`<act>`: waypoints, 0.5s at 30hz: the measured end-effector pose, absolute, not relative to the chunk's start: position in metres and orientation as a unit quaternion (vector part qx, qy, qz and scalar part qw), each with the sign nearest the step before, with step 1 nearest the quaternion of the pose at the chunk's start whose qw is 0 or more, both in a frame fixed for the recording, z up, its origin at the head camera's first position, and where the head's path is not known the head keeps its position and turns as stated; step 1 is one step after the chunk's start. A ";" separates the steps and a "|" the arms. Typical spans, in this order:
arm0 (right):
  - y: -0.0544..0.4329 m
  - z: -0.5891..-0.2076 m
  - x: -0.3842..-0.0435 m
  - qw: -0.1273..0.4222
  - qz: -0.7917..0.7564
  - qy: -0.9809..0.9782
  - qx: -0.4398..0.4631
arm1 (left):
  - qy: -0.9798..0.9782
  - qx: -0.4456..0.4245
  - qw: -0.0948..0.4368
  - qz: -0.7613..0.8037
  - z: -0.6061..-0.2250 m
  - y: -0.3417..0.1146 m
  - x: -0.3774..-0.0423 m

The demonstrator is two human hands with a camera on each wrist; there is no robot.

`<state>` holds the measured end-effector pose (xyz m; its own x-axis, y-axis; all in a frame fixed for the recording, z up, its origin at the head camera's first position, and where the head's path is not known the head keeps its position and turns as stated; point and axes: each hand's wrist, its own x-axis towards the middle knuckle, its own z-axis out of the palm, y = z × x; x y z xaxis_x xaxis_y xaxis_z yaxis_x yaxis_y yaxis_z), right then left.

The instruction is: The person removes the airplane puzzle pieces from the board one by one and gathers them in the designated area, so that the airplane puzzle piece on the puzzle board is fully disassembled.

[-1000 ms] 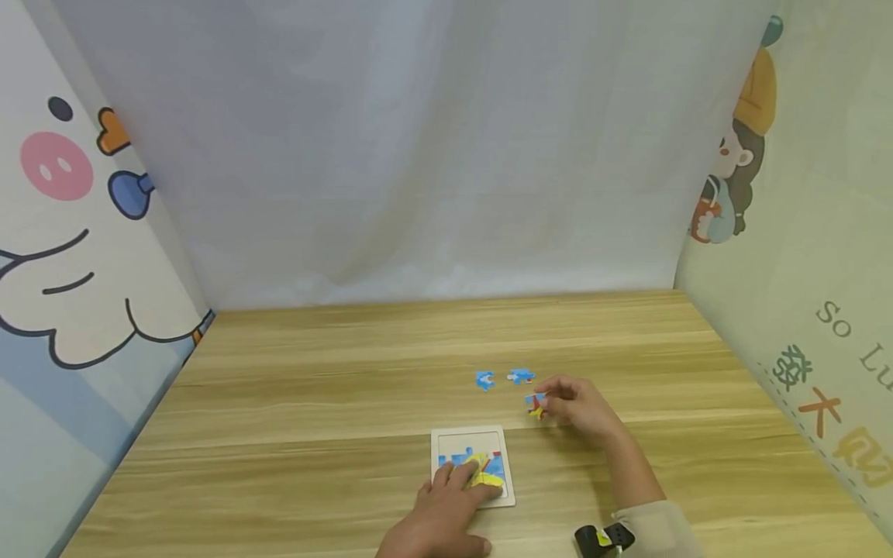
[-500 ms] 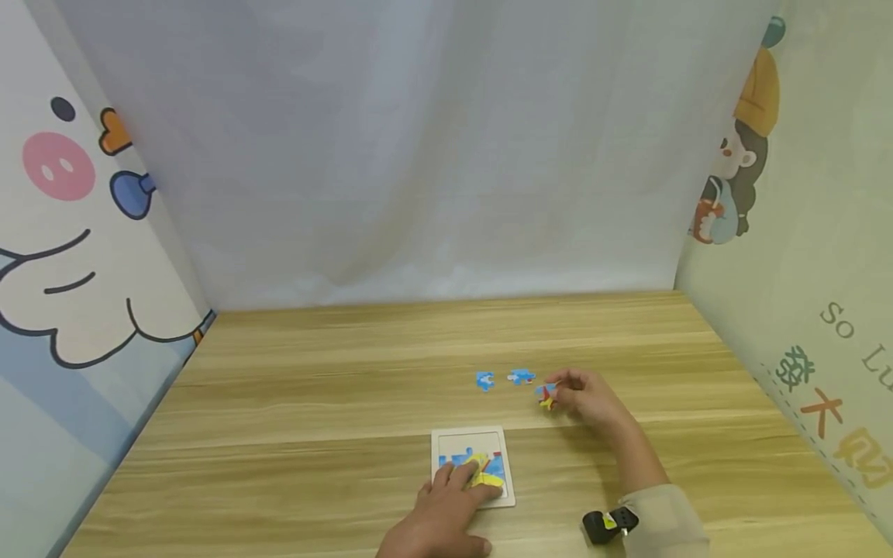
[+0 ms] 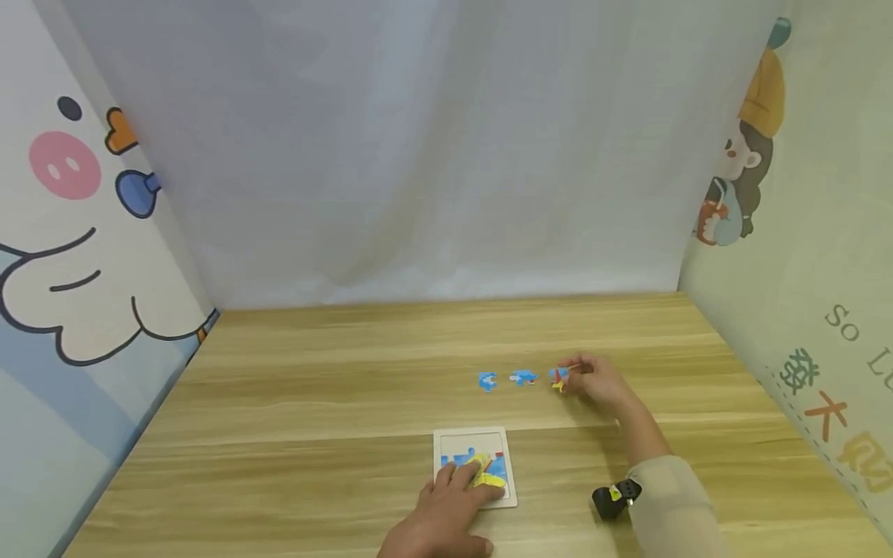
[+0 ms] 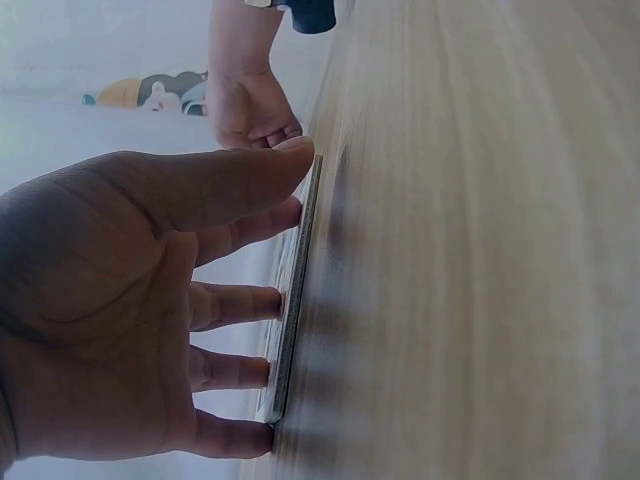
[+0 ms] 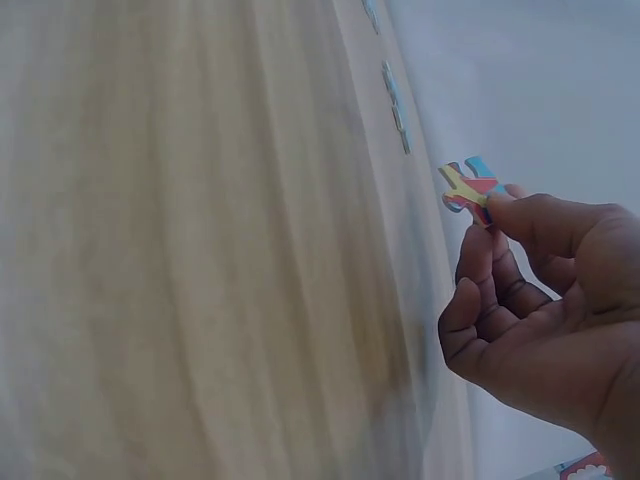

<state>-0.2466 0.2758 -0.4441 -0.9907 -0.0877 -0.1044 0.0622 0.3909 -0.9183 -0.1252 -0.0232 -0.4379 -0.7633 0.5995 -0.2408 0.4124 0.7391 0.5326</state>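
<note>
My left hand (image 3: 446, 508) rests with spread, straight fingers on a puzzle board (image 3: 510, 465) that has a pale frame. Blue and yellow pieces fill the board's lower part; bare backing shows in its upper part. Between thumb and fingers, my right hand (image 3: 601, 383) pinches a red, yellow and blue puzzle piece (image 5: 470, 187), off the table in the right wrist view. To its left lie two loose pieces, a blue puzzle piece with some white (image 3: 523, 377) and a smaller blue puzzle piece (image 3: 487, 380). Seen edge-on in the left wrist view, the board (image 4: 297, 300) lies under the fingertips.
The wooden table (image 3: 314, 403) runs back to a pale curtain (image 3: 432, 155). Printed cartoon panels stand at both sides. A black wrist device (image 3: 614, 500) sits by the right sleeve (image 3: 673, 504).
My right hand has moved away from the board, up and to the right, carrying the pinched puzzle piece level with the two loose ones. The left hand has stayed on the board.
</note>
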 end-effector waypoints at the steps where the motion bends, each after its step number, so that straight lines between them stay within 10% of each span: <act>1: 0.277 -0.445 -0.248 0.068 -0.549 0.833 -0.006 | 0.910 0.279 0.201 0.231 -0.438 -0.023 -0.125; 15: 0.278 -0.449 -0.266 0.059 -0.526 0.848 0.035 | 0.911 0.282 0.194 0.231 -0.436 -0.026 -0.124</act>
<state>-0.2657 0.2781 -0.4489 -0.9906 -0.0023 -0.1364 0.1212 0.4448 -0.8874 -0.1237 -0.0258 -0.4358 -0.7662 0.6028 -0.2226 0.4238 0.7344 0.5301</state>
